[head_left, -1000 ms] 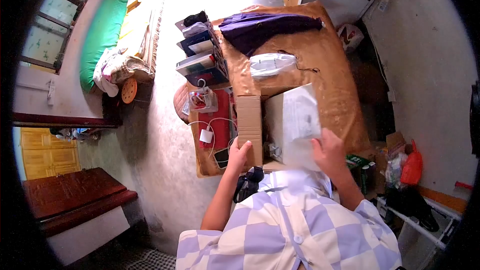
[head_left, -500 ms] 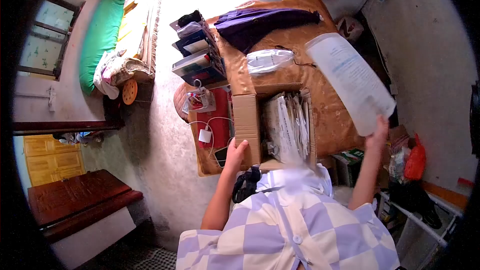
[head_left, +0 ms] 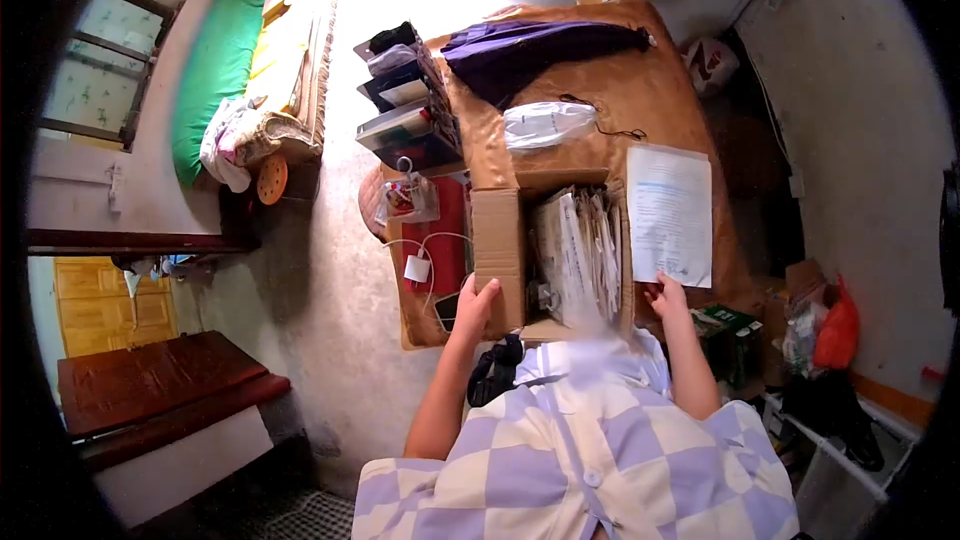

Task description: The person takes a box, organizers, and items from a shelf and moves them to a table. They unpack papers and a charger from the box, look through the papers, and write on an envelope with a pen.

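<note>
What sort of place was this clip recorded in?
Probably a lived-in room in a home: a bed or couch with crumpled bedding stands near a window, and a brown-covered table bears everyday things such as a white charger.

Paper sheet (head_left: 670,215) was white, faint bluish print. Box (head_left: 497,255) was tan-brown. Table cover (head_left: 665,105) was orange-brown, fabric (head_left: 535,55) dark purple. Shirt (head_left: 560,440) was lavender-and-white checked. Charger (head_left: 416,268) was white, plastic bag (head_left: 836,330) red.
</note>
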Demonstrator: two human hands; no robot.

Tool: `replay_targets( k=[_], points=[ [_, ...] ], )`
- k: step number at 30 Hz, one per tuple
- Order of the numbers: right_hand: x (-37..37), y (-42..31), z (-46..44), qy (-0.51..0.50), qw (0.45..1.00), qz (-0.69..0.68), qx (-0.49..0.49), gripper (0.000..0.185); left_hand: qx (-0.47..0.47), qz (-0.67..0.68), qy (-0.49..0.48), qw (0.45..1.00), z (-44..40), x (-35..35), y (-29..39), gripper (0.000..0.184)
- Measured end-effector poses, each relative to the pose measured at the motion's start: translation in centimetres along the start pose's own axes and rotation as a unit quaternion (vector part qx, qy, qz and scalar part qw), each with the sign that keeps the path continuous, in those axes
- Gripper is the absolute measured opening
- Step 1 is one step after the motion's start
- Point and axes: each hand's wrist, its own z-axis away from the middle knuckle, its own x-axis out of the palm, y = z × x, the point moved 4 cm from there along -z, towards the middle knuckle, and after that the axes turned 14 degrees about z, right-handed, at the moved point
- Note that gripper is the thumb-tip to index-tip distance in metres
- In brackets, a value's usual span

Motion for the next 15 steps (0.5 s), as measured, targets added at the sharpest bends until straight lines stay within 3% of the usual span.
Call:
replay_targets(
  k=[5,9,12,13,14,15],
  points=[
    [0.4,-0.2,1.1,-0.005,0.998,0.050,0.035,0.022,0.015,0.008,0.004,1.000,0.3,0.3,0.4,0.030],
    [0.5,0.5,1.5,-0.014,0.995,0.077,0.060,0.044,0.032,-0.035,0.015,0.999,0.0,-0.4,0.2,0.034],
    [0.8,-1.2,2.6,0.149,0.960,0.137,-0.195,0.042,0.135,-0.191,0.069,0.970,0.4,-0.6,0.9,0.041],
    [3.8,-4.2,8.9,0.147,0.916,0.108,-0.356,0.033,0.186,-0.260,0.092,0.943,1.4,0.4,2.3,0.043],
    [6.0,-6.3,13.7,0.119,0.891,0.145,-0.413,0.029,0.237,-0.327,0.112,0.908,2.3,1.5,3.9,0.046],
    [7.6,-8.0,17.8,0.092,0.861,0.180,-0.467,0.025,0.352,-0.399,0.116,0.839,3.3,3.0,5.8,0.044]
  ],
)
